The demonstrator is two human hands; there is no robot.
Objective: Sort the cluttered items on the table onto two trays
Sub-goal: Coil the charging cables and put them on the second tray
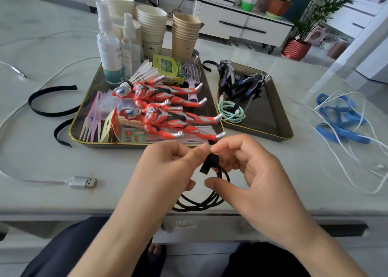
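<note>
- Between left hand (168,167) and right hand (254,171): coiled black cable (199,203), fingertips of both pinching its strap (206,165), likely to keep the coil bound.
- Beyond the right hand: right tray (262,117), probable destination.

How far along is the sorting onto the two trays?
Done: left tray holds cups, red figures; right tray holds dark figures, green cable. In hand: left hand and right hand hold a coiled black cable. Left outside: white cables, blue tape measure, black straps.
</note>
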